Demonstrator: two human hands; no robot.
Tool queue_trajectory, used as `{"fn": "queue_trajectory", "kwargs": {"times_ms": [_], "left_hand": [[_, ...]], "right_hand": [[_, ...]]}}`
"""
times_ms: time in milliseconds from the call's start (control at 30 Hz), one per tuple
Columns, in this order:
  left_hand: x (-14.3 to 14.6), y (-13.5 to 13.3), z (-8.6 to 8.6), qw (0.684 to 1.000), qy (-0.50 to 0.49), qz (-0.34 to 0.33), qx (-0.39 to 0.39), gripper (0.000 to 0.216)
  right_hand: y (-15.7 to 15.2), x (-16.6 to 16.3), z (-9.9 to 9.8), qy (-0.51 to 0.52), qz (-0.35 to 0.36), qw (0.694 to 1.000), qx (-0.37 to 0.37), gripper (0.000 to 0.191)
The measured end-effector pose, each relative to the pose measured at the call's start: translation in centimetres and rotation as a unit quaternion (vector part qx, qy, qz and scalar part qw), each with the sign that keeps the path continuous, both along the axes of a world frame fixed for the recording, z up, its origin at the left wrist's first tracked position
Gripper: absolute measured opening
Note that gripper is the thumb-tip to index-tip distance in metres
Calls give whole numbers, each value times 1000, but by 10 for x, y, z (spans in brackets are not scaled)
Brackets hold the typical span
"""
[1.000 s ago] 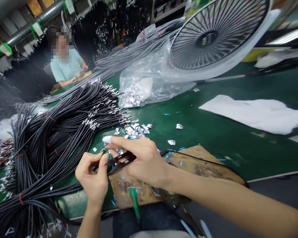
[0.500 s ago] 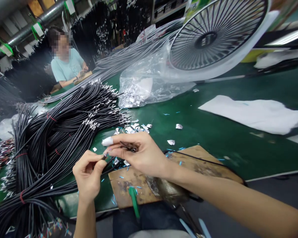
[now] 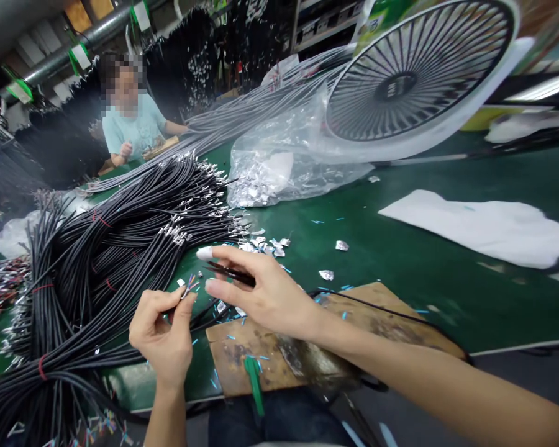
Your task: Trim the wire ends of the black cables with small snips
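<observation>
Your right hand (image 3: 265, 292) lifts off, gripping black snips (image 3: 230, 273); the wire end (image 3: 189, 287), pinched by your left hand (image 3: 163, 335), sits at its nine o'clock.

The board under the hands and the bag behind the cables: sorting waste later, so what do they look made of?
The board looks like bare wood or plywood: brown, matt, stained dark in patches, worn edges. The bag looks like thin clear plastic film: see-through, crinkled, glossy highlights, with silvery scraps showing through it. The cables seem sheathed in black rubber or plastic, smooth and slightly shiny.
</observation>
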State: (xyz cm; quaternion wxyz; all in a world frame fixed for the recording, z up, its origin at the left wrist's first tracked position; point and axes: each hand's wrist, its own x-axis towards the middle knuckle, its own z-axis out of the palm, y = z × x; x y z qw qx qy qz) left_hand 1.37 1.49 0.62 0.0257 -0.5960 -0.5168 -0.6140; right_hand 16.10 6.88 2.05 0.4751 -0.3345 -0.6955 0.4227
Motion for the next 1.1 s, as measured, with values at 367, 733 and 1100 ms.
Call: {"fn": "queue_trajectory", "kwargs": {"times_ms": [367, 733, 1100], "left_hand": [[0, -1, 4, 999, 37, 11, 22, 17], [-1, -3, 1, 1000, 23, 8, 10, 16], [3, -2, 0, 997, 57, 28, 38, 18]], "right_hand": [[-3, 3, 7, -28, 48, 996, 77, 21], [-2, 4, 7, -18, 60, 996, 61, 22], [-3, 3, 6, -31, 48, 996, 70, 22]]}}
